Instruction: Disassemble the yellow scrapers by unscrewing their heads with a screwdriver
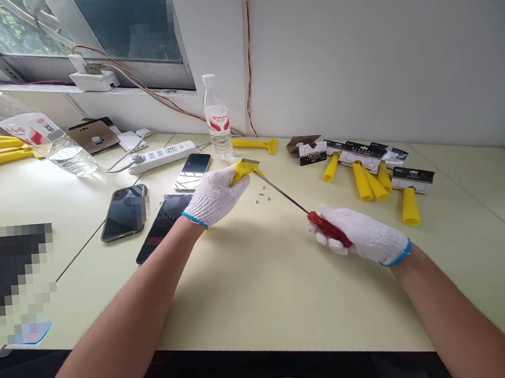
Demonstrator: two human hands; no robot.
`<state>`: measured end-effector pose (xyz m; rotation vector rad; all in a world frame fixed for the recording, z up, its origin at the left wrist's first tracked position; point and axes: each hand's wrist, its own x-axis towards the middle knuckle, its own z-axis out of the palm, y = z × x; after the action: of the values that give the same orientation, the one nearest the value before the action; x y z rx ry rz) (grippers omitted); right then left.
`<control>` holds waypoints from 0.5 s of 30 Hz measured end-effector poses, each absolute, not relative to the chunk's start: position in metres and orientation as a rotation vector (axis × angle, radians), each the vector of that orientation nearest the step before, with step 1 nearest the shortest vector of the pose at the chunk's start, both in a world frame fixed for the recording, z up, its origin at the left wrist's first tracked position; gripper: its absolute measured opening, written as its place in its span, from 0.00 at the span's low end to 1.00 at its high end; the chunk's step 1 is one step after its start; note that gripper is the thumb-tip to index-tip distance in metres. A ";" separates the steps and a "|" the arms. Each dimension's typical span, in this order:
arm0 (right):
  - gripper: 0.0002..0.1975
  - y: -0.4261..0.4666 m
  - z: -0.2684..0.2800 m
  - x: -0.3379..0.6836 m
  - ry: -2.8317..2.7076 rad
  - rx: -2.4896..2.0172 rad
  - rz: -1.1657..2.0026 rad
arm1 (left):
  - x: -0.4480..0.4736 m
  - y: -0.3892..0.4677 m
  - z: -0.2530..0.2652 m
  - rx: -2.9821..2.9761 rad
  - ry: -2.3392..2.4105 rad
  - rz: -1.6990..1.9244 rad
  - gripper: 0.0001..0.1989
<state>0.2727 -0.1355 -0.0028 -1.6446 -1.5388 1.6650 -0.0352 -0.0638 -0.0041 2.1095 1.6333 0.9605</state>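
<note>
My left hand (216,196), in a white knit glove with a blue cuff, is closed around a yellow scraper (243,171) with a metal blade at its head. The glove covers most of its handle. My right hand (356,233), gloved the same way, grips the red handle of a screwdriver (329,229). Its long shaft slants up and left, and the tip meets the scraper head, though the exact contact is too small to make out. Several small screws (262,194) lie on the table just below the scraper.
Several yellow handles with black-and-white cards (359,160) lie at the right. Behind are another yellow scraper (255,145), a water bottle (218,119) and a power strip (165,156). Phones (124,212) lie left, near a larger tilted bottle (47,132) and yellow pieces (0,152).
</note>
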 end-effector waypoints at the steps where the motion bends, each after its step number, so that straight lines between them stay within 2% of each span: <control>1: 0.27 -0.136 -0.001 0.273 -1.425 -1.620 1.765 | -0.035 -0.064 -0.004 2.120 1.629 0.957 0.21; 3: 0.27 -0.137 0.002 0.274 -1.398 -1.624 1.742 | -0.036 -0.064 -0.003 2.120 1.635 0.944 0.22; 8: 0.22 -0.139 0.000 0.271 -1.657 -1.679 1.335 | -0.039 -0.063 -0.002 2.084 1.669 0.875 0.22; 12: 0.13 -0.137 -0.010 0.264 -1.710 -1.776 0.775 | -0.041 -0.061 -0.003 2.078 1.691 0.842 0.22; 13: 0.13 -0.137 -0.012 0.264 -1.717 -1.787 0.665 | -0.041 -0.061 -0.003 2.075 1.695 0.844 0.22; 15: 0.15 -0.135 -0.012 0.265 -1.732 -1.788 0.725 | -0.041 -0.061 -0.004 2.068 1.704 0.850 0.23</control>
<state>0.2651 -0.1352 -0.0117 -1.7884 -1.7320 0.7248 -0.0408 -0.0607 -0.0039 2.0679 1.7040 0.8502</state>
